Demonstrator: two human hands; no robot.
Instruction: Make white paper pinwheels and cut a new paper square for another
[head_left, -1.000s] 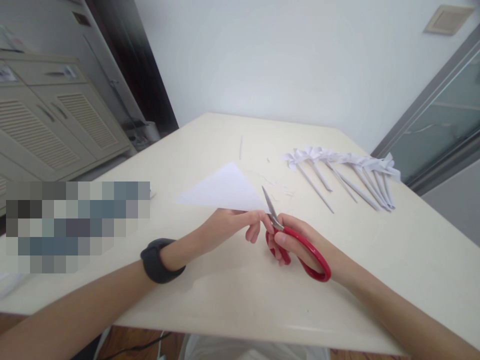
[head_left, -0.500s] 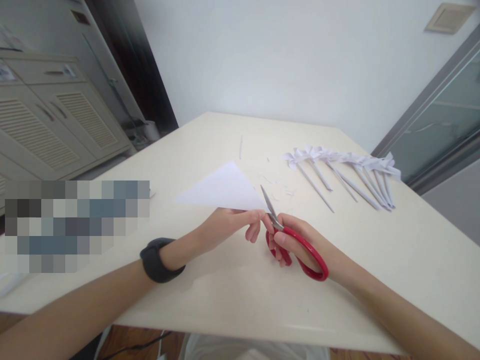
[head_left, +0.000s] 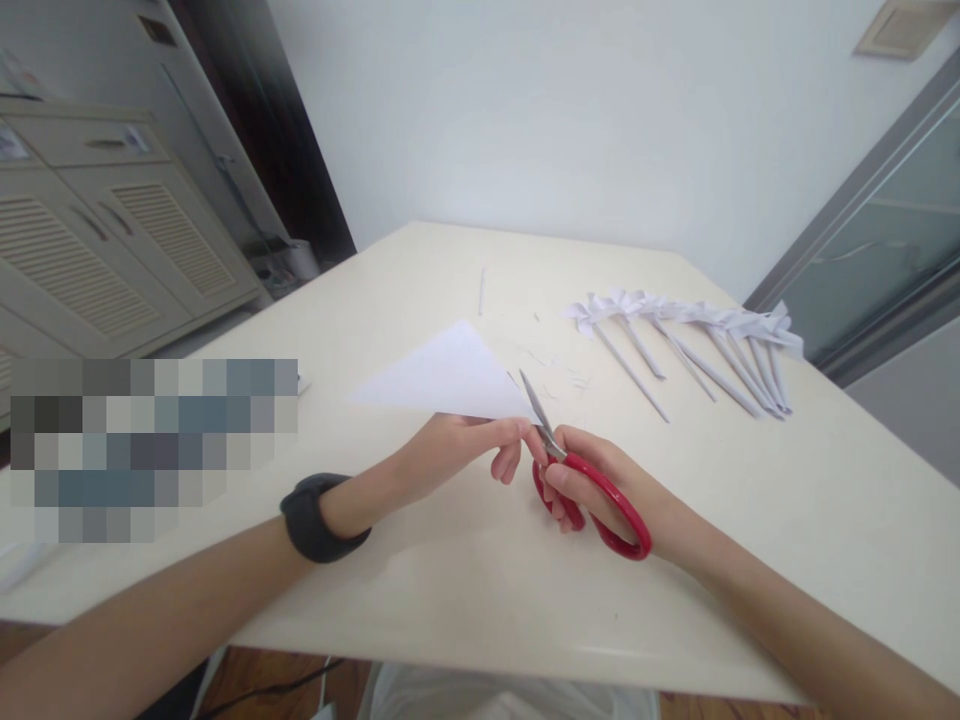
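A white paper triangle (head_left: 450,370) is pinched near its right corner by my left hand (head_left: 480,440), which has a black band on its wrist. My right hand (head_left: 585,470) grips red-handled scissors (head_left: 616,510). Their blades are parted around the paper's right edge, close to my left fingertips; the lower blade is mostly hidden by the sheet. Thin paper scraps (head_left: 562,370) lie on the table just beyond the blades.
Several white paper flowers with rolled stems (head_left: 690,320) lie in a row on the right of the table (head_left: 465,590). A thin paper roll (head_left: 482,290) lies farther back. The left side holds a blurred-out patch (head_left: 150,450). Below the front edge sits a lined bin (head_left: 517,690).
Hardly anything differs. Both hands, the paper and the scissors keep their places, and the scissor handles appear to have drawn very slightly together.
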